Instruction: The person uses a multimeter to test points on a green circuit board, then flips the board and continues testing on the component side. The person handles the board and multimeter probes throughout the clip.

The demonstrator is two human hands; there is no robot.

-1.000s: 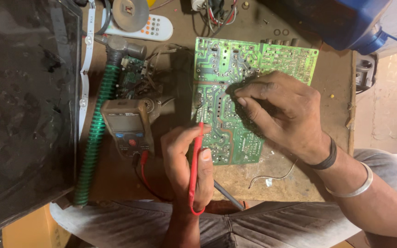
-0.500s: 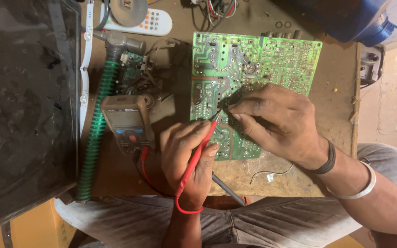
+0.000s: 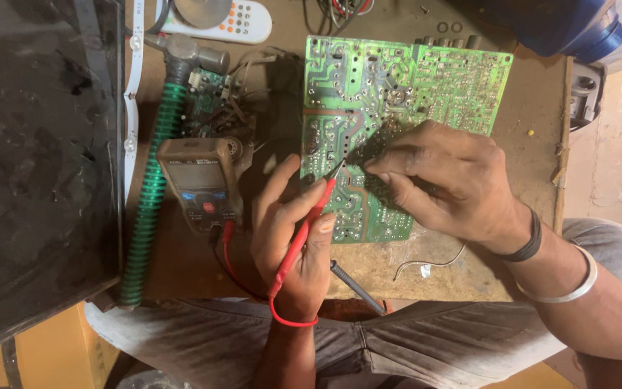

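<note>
Bare worktop (image 3: pixel 469 270) lies open along the near edge, beside a loose wire (image 3: pixel 426 261). The multimeter (image 3: pixel 199 184), green hose (image 3: pixel 149 209) and dark panel (image 3: pixel 37 166) block the left edge.

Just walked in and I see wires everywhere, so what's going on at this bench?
A person sits at a wooden table with a green circuit board lying solder side up. The left hand holds a red probe, its tip on the board. The right hand pinches a dark probe against the board close by. A brown multimeter lies to the left, beside a green ribbed hose.
</note>
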